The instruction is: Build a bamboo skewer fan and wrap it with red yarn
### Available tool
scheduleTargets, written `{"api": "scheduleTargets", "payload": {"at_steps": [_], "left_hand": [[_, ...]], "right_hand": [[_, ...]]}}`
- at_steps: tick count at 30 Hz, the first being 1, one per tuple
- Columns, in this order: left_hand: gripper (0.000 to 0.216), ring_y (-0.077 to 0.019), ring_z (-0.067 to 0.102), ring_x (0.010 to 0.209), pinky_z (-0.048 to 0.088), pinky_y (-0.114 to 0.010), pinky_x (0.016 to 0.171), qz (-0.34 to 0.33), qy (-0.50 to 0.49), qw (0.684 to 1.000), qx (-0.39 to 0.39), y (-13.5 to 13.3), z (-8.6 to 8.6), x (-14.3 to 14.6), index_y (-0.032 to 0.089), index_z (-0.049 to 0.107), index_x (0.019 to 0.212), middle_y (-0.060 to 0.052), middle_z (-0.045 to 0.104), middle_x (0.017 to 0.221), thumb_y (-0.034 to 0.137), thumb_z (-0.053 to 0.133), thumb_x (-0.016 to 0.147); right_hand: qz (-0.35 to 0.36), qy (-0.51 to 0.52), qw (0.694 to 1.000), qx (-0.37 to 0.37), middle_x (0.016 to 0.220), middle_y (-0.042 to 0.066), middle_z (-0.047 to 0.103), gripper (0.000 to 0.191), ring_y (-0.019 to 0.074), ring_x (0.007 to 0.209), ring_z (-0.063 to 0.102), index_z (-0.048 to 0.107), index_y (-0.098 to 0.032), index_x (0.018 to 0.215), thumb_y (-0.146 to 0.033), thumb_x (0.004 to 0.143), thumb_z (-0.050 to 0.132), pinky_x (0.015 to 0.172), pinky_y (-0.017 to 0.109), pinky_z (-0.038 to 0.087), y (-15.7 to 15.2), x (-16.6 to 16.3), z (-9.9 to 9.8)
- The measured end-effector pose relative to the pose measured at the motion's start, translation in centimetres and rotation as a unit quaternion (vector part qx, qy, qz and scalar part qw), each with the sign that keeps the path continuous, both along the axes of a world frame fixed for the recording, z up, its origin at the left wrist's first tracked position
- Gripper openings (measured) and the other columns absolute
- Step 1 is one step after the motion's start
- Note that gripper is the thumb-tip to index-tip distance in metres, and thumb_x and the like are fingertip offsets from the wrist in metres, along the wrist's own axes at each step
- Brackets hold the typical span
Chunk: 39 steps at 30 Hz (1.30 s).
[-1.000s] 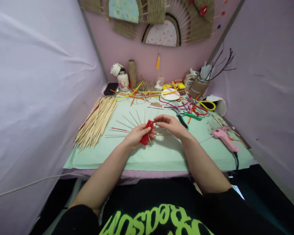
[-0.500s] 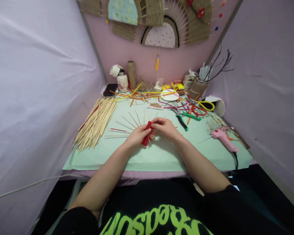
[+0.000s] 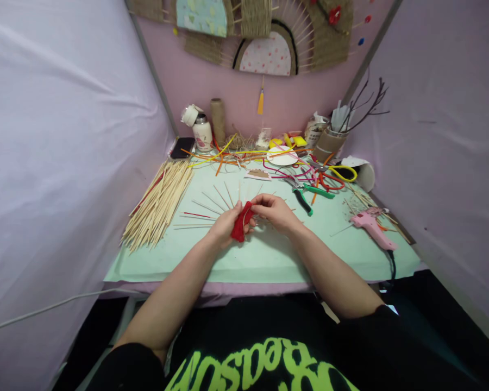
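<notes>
A soft, fuzzy red bundle, perhaps yarn, is gripped by my left hand, the thumb pointing up along its left side. My right hand is closed in a pinch at the bundle's upper right. A thin pale strand curves over the red bundle toward those right fingertips; its far end is hidden. Behind and left of the hands, thin sticks lie fanned out on the table, one of them partly red. My hands cover the middle of the fan.
A heap of wooden sticks lies at the left. Green-handled pliers and scissors are at the back right, near a pink glue gun. Colored strips, a bottle and a phone line the back.
My left thumb has lifted off the front of the red bundle to its side, so more of the bundle shows. My right hand stays pinched in nearly the same place.
</notes>
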<state>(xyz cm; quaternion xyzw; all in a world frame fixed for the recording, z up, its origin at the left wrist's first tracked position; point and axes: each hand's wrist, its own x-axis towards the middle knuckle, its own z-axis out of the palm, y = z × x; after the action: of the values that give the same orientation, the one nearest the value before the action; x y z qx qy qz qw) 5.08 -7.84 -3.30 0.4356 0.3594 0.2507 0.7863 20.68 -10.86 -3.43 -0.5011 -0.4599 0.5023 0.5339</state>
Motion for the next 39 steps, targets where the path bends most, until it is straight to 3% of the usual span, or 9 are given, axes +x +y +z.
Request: {"api": "scheduleTargets", "payload": {"at_steps": [4, 9, 16, 23, 27, 30, 33, 36, 39], "left_hand": [[0.044, -0.0073, 0.048, 0.042, 0.045, -0.021, 0.049, 0.005, 0.002, 1.000, 0.028, -0.1, -0.2, 0.0, 0.013, 0.062, 0.072, -0.002, 0.060, 0.056, 0.054, 0.057, 0.089], [0.031, -0.0057, 0.046, 0.042, 0.044, -0.019, 0.049, -0.001, 0.003, 0.998, 0.061, -0.3, -0.3, -0.1, 0.015, 0.058, 0.074, 0.002, 0.055, 0.055, 0.043, 0.066, 0.085], [0.036, -0.0031, 0.036, 0.041, 0.046, -0.017, 0.051, -0.014, -0.029, 0.998, 0.060, -0.2, 0.1, -0.6, 0.016, 0.057, 0.080, 0.008, 0.045, 0.052, 0.049, 0.070, 0.080], [0.043, -0.0035, 0.031, 0.042, 0.046, -0.019, 0.055, -0.038, -0.036, 0.996, 0.072, -0.1, -0.2, -0.7, 0.016, 0.058, 0.083, 0.010, 0.039, 0.051, 0.056, 0.070, 0.076], [0.040, -0.0057, 0.035, 0.044, 0.040, -0.020, 0.052, -0.031, 0.020, 0.984, 0.173, -0.1, -0.5, -0.5, 0.017, 0.055, 0.079, 0.008, 0.043, 0.054, 0.056, 0.062, 0.082], [0.032, -0.0081, 0.041, 0.050, 0.035, -0.022, 0.051, -0.009, 0.086, 0.946, 0.312, -0.1, -0.7, -0.4, 0.017, 0.055, 0.078, 0.005, 0.049, 0.060, 0.047, 0.053, 0.089], [0.025, -0.0110, 0.049, 0.063, 0.039, -0.023, 0.062, 0.013, 0.132, 0.902, 0.412, -0.2, -0.8, -0.4, 0.017, 0.058, 0.080, 0.003, 0.055, 0.068, 0.037, 0.048, 0.092], [0.024, -0.0127, 0.053, 0.072, 0.041, -0.024, 0.069, 0.016, 0.154, 0.878, 0.454, -0.4, -0.9, -0.5, 0.017, 0.059, 0.079, 0.001, 0.059, 0.073, 0.033, 0.047, 0.093], [0.024, -0.0123, 0.053, 0.068, 0.041, -0.024, 0.065, 0.013, 0.138, 0.895, 0.425, -0.4, -0.9, -0.5, 0.017, 0.059, 0.079, 0.001, 0.059, 0.070, 0.035, 0.050, 0.091]], "right_hand": [[0.038, 0.023, 0.999, -0.013, 0.056, -0.003, 0.064, 0.015, 0.0121, 0.054, 0.058, 0.065, -0.019, 0.078, -0.029, 0.068, 0.071, 0.057, 0.025, 0.043, -0.3, -0.1, 0.1], [0.020, 0.017, 1.000, -0.018, 0.064, -0.002, 0.066, 0.016, 0.0118, 0.060, 0.059, 0.066, -0.019, 0.076, -0.028, 0.066, 0.073, 0.061, 0.025, 0.046, -0.2, -0.1, 0.1], [0.033, -0.033, 0.999, -0.011, 0.090, 0.002, 0.072, 0.031, 0.0099, 0.067, 0.058, 0.073, -0.019, 0.099, -0.034, 0.072, 0.073, 0.061, 0.023, 0.043, -0.4, 1.5, 0.3], [0.087, -0.025, 0.996, 0.005, 0.096, 0.003, 0.076, 0.029, 0.0151, 0.085, 0.066, 0.077, -0.021, 0.097, -0.033, 0.071, 0.076, 0.084, 0.030, 0.048, -0.3, 2.2, -0.1], [0.061, -0.028, 0.997, 0.021, 0.088, 0.002, 0.076, 0.024, 0.0160, 0.083, 0.067, 0.078, -0.020, 0.089, -0.032, 0.068, 0.078, 0.085, 0.032, 0.050, -0.3, 1.9, -0.1], [0.055, -0.028, 0.998, 0.029, 0.086, 0.002, 0.076, 0.025, 0.0159, 0.080, 0.067, 0.078, -0.020, 0.088, -0.031, 0.066, 0.080, 0.084, 0.032, 0.051, -0.4, 1.8, 0.2], [0.049, -0.026, 0.998, 0.042, 0.085, 0.002, 0.075, 0.024, 0.0158, 0.079, 0.067, 0.077, -0.020, 0.086, -0.031, 0.065, 0.081, 0.082, 0.032, 0.051, -0.6, 1.7, 0.4], [0.045, -0.036, 0.996, 0.066, 0.083, 0.002, 0.074, 0.019, 0.0149, 0.077, 0.066, 0.077, -0.020, 0.082, -0.031, 0.068, 0.080, 0.080, 0.030, 0.051, -0.7, 1.6, 0.5], [0.048, -0.054, 0.993, 0.091, 0.081, 0.001, 0.072, 0.016, 0.0146, 0.076, 0.065, 0.076, -0.019, 0.080, -0.032, 0.071, 0.078, 0.076, 0.029, 0.050, -0.8, 1.7, 0.5]]}}
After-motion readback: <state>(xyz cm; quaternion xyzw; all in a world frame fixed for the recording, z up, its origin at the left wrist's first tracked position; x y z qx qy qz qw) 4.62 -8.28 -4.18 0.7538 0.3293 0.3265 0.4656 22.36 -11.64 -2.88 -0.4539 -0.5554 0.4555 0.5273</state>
